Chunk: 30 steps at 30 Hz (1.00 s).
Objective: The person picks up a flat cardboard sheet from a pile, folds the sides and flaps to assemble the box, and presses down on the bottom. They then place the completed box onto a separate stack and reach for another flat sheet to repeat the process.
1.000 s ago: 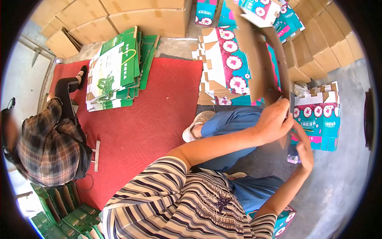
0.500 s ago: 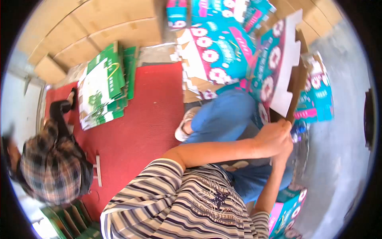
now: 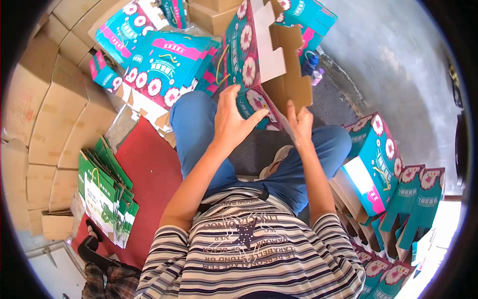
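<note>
Above my knees a partly unfolded teal, maroon and white cardboard box [image 3: 247,50] stands with its brown inside facing right. My left hand [image 3: 233,117] rests on the box's near left edge, fingers spread and thumb stretched to the right. On the right, my right hand [image 3: 298,122] pinches the near edge of the box, with its index finger pointing up along the brown flap. A yellow cord handle hangs at the box's left side. Beyond my left knee lies a stack of flat teal boxes [image 3: 167,62].
Green and white flat cartons [image 3: 107,192] lie on a red mat [image 3: 149,169]. Brown cartons [image 3: 55,99] are piled at the left. Folded teal boxes [image 3: 376,159] stand at the right. A person in plaid [image 3: 107,281] is at the lower left. A blue bottle [image 3: 309,62] stands beyond the box.
The view has swung toward the right. My hands, close together before, are now apart on the box's near edge, and my left hand's fingers have spread.
</note>
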Each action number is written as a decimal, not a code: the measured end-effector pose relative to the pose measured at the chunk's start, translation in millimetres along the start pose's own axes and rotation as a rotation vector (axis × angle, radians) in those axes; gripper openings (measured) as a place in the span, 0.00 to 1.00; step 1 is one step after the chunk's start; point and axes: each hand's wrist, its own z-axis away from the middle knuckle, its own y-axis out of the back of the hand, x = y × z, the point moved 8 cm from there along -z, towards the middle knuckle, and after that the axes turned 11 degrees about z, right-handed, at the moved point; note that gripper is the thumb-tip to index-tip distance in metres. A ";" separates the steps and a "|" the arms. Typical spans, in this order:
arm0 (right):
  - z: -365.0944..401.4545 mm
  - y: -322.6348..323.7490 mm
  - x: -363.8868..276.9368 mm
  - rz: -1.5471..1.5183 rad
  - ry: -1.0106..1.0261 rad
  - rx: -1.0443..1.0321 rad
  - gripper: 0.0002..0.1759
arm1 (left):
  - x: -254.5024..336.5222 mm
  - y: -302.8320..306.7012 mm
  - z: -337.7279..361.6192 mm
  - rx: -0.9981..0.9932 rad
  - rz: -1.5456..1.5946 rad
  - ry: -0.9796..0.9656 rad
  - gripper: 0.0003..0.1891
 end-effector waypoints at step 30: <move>-33.9 2.2 48.5 0.127 -0.197 0.076 0.19 | -21.9 -56.9 -17.5 -0.550 -0.196 -0.109 0.39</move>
